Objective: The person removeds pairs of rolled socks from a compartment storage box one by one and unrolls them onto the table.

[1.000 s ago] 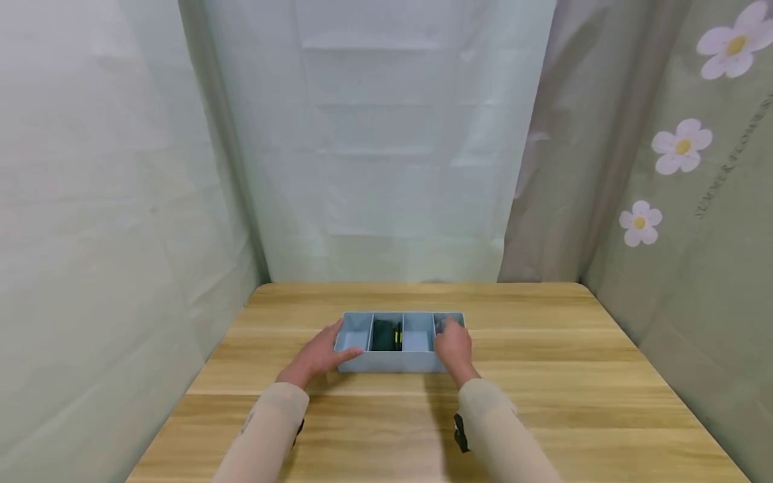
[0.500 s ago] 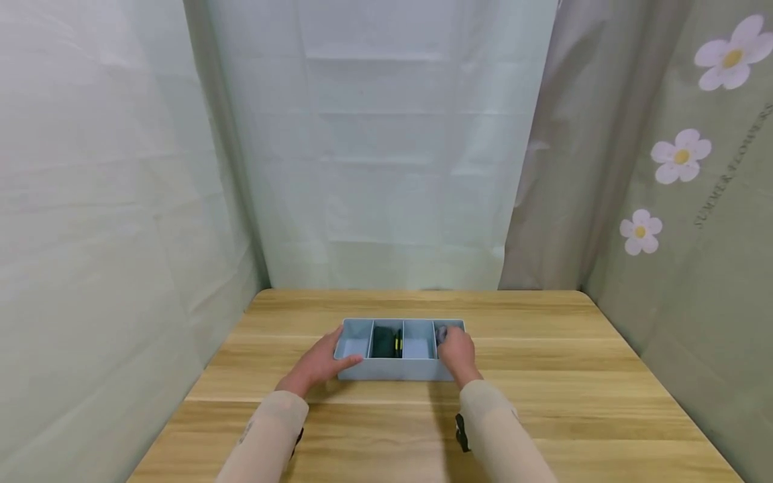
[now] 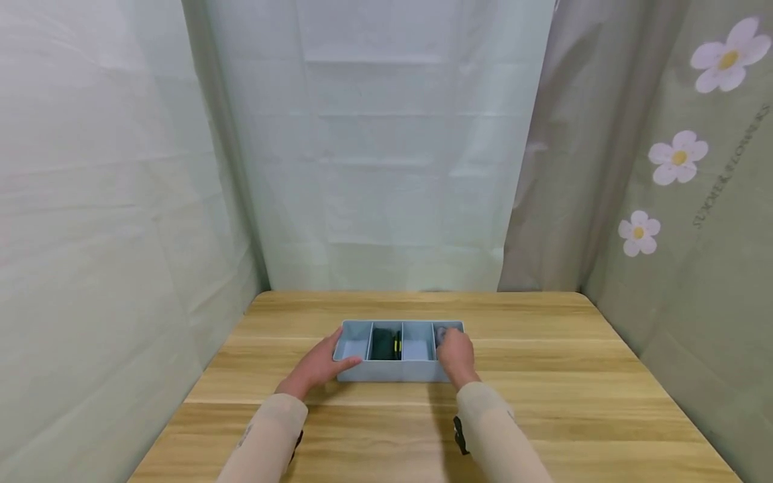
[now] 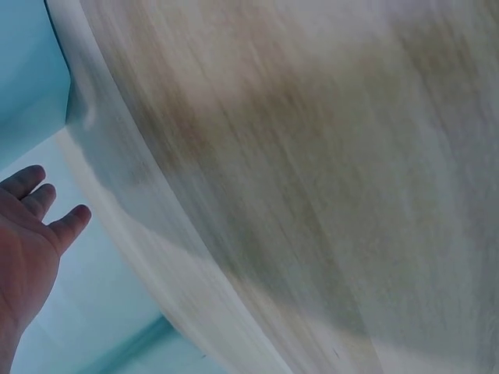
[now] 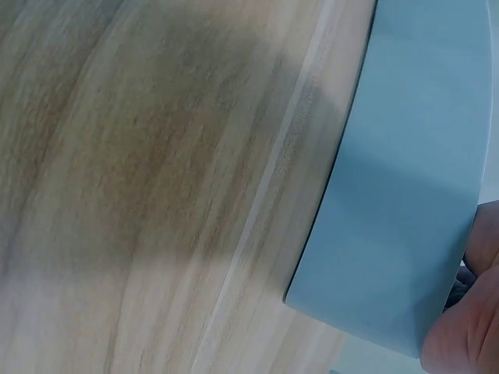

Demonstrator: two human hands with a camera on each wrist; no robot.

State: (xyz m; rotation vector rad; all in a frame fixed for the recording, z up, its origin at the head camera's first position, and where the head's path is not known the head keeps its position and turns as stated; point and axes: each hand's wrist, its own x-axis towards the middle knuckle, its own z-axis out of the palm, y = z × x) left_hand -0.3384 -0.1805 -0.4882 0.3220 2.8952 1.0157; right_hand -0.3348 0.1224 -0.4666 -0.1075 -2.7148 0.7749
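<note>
A light blue box [image 3: 389, 371] with several compartments in a row stands on the wooden table. My left hand [image 3: 320, 362] rests against its left end, thumb along the front rim and fingers extended along the side. In the left wrist view those fingers look straight. My right hand [image 3: 457, 352] reaches into the rightmost compartment and pinches a small dark grey bundle [image 3: 441, 333], mostly hidden by the fingers. The right wrist view shows a bit of the bundle [image 5: 460, 287] beside the thumb. A dark green folded item [image 3: 383, 343] and a black-and-yellow item [image 3: 397, 345] share the second compartment.
The wooden table [image 3: 580, 396] extends around the box on all sides. Pale fabric curtains [image 3: 386, 168] hang behind and at both sides, with white flowers [image 3: 678, 158] printed on the right one.
The head view has tilted up slightly, so the scene sits lower. My right hand has drawn back a little within the compartment. The left hand and the box keep their places.
</note>
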